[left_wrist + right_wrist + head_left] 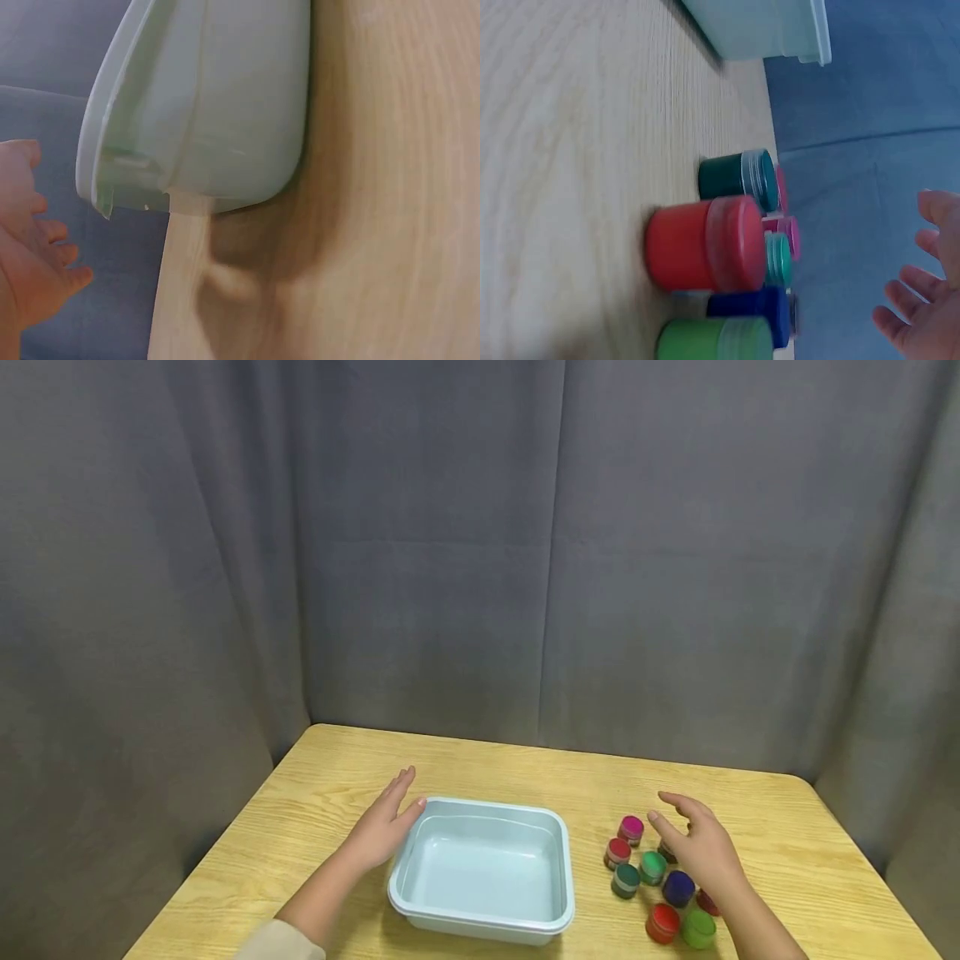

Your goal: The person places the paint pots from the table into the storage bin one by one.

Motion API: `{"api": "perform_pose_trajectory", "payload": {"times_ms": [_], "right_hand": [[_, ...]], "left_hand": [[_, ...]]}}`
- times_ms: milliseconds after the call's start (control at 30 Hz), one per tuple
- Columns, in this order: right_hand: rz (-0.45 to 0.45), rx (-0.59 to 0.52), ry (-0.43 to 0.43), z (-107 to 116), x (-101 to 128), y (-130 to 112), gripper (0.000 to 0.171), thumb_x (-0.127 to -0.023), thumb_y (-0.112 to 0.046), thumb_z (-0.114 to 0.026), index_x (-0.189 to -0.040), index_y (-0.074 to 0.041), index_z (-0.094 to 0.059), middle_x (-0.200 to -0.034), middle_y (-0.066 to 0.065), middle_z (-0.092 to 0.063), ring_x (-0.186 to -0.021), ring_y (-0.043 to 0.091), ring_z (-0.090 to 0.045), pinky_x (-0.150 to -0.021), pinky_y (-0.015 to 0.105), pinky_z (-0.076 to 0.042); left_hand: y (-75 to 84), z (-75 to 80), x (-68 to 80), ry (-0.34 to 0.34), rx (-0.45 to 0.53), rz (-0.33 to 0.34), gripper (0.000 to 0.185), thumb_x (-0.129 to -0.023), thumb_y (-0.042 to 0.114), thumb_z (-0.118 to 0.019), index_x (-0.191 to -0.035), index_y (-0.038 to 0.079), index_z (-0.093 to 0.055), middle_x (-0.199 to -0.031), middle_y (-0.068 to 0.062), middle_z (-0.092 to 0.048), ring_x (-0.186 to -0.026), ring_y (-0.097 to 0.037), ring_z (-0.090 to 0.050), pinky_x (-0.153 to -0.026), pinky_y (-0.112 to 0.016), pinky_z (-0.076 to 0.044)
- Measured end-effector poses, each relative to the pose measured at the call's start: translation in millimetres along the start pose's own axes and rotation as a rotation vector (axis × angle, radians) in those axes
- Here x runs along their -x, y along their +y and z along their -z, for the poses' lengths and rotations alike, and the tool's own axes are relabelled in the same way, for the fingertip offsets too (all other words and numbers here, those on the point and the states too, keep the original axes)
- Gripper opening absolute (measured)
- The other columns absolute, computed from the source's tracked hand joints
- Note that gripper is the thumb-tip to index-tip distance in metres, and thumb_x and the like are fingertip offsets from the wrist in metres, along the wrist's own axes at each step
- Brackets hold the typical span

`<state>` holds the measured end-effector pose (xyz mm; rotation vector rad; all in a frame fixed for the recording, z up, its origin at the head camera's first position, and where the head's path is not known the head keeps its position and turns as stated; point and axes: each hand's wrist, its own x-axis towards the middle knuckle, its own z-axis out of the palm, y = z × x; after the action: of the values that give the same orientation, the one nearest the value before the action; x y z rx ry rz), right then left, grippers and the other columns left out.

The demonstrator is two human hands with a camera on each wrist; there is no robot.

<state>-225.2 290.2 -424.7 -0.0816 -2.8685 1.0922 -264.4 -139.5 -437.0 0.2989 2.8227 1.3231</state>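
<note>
A pale blue plastic basin (pixel 483 922) stands on the table, seen from the side in the left wrist view. Beside its left rim is my left hand (pixel 380 828), fingers extended and holding nothing; whether it touches the rim I cannot tell. Over the group of small lidded paint jars hovers my right hand (pixel 703 850), its fingers loosely bent around nothing. Among the jars are a red jar (pixel 705 244), a dark green jar (pixel 626 881), a blue jar (pixel 678 889), a light green jar (pixel 699 930) and a magenta jar (pixel 632 830). My right hand and forearm partly hide the rearmost and rightmost jars.
The light wooden table (pixel 465 760) has rounded far corners. Grey curtains (pixel 427 568) hang behind it and along both sides. A strip of bare tabletop separates the basin from the jars.
</note>
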Motion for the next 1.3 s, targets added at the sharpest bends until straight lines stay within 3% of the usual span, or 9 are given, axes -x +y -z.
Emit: {"api": "perform_pose_trajectory", "payload": {"times_ms": [267,433,567,667,767,1000,1200,1300], "right_hand": [[-0.092,-0.068,0.009,4.5,15.5,16.9,0.067,-0.099,-0.048,-0.051,-0.145,0.000,-0.042,-0.152,0.029,-0.032,-0.138,0.046,-0.035,-0.112,0.059,-0.036],[-0.175,-0.101,0.008,6.3,23.6,31.7,0.068,-0.098,-0.047,-0.053,-0.146,0.000,-0.040,-0.152,0.029,-0.031,-0.138,0.046,-0.033,-0.113,0.060,-0.035],[-0.231,-0.131,-0.004,6.2,30.7,44.2,0.078,-0.095,-0.056,-0.053,-0.146,0.002,-0.039,-0.151,0.030,-0.033,-0.137,0.045,-0.033,-0.112,0.059,-0.036],[-0.242,-0.132,-0.012,5.4,33.7,54.5,0.080,-0.095,-0.056,-0.054,-0.146,0.003,-0.038,-0.150,0.030,-0.036,-0.135,0.044,-0.035,-0.109,0.058,-0.038],[-0.252,-0.109,-0.009,3.7,34.8,65.6,0.077,-0.096,-0.052,-0.056,-0.144,0.006,-0.040,-0.148,0.032,-0.037,-0.133,0.046,-0.037,-0.106,0.059,-0.041],[-0.284,-0.101,-0.039,-0.5,39.0,88.2,0.080,-0.093,-0.054,-0.060,-0.143,0.006,-0.042,-0.150,0.035,-0.031,-0.130,0.055,-0.038,-0.101,0.065,-0.041],[-0.339,-0.182,-0.058,-6.3,39.0,100.4,0.090,-0.086,-0.058,-0.066,-0.144,0.007,-0.041,-0.145,0.033,-0.041,-0.127,0.051,-0.047,-0.095,0.055,-0.049],[-0.375,-0.197,-0.050,-9.0,37.5,106.6,0.097,-0.081,-0.062,-0.070,-0.143,0.007,-0.042,-0.137,0.031,-0.052,-0.116,0.045,-0.057,-0.088,0.049,-0.053]], "left_hand": [[-10.5,-3.6,26.1,0.025,0.116,0.045,0.060,-0.105,0.032,-0.043,-0.157,0.011,-0.022,-0.163,-0.017,-0.019,-0.148,-0.043,-0.020,-0.118,-0.065,-0.019],[-17.0,-8.3,37.0,0.032,0.177,0.078,0.060,-0.104,0.031,-0.044,-0.156,0.011,-0.024,-0.161,-0.020,-0.024,-0.141,-0.048,-0.033,-0.112,-0.068,-0.029],[-21.9,-14.4,46.1,0.020,0.249,0.076,0.060,-0.103,0.025,-0.046,-0.155,0.005,-0.023,-0.158,-0.027,-0.024,-0.137,-0.051,-0.037,-0.107,-0.065,-0.038],[-22.4,-18.8,50.8,0.008,0.302,0.076,0.061,-0.103,0.022,-0.046,-0.154,0.000,-0.022,-0.158,-0.029,-0.022,-0.140,-0.051,-0.032,-0.109,-0.064,-0.035],[-21.1,-22.9,53.9,-0.009,0.338,0.089,0.061,-0.103,0.021,-0.045,-0.154,-0.001,-0.021,-0.158,-0.028,-0.021,-0.145,-0.049,-0.021,-0.114,-0.065,-0.024],[-23.7,-34.4,58.4,0.003,0.410,0.102,0.061,-0.104,0.024,-0.043,-0.155,0.000,-0.020,-0.160,-0.023,-0.020,-0.147,-0.045,-0.018,-0.118,-0.061,-0.018],[-30.2,-44.1,61.9,-0.002,0.502,0.093,0.062,-0.105,0.028,-0.040,-0.156,0.003,-0.016,-0.163,-0.020,-0.012,-0.149,-0.044,-0.008,-0.118,-0.064,-0.011],[-31.9,-46.9,64.3,-0.003,0.537,0.088,0.062,-0.106,0.028,-0.039,-0.157,0.006,-0.013,-0.165,-0.018,-0.007,-0.151,-0.043,-0.002,-0.119,-0.064,-0.005]]}}
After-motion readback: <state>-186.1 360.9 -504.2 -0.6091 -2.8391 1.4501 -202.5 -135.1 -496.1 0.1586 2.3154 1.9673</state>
